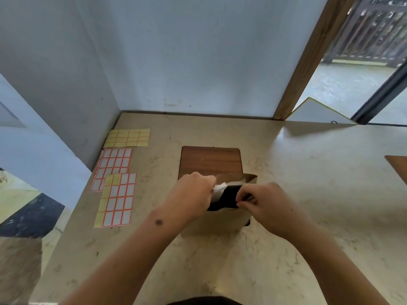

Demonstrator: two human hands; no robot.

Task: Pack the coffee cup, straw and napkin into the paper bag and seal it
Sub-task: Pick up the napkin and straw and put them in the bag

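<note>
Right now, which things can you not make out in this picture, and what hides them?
- Coffee cup and straw: not visible in the head view; the paper bag walls and its dark opening hide whatever lies inside.
- Napkin: only a white corner shows; the left hand covers the rest.
- Bag's near rim: partly hidden by the right hand.
- Label sheets: any print is too small to read.

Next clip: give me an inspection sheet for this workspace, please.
Surface: pale marbled counter, brown wooden board behind the bag.
Job's things: paper bag open at the top; white napkin at its mouth; cup and straw not visible.
Clutter: three label sheets on the left.
Hands: left hand and right hand pinch the bag's rim.
Cables: nothing seen.
Surroundings: white wall panels, open doorway at right.
</note>
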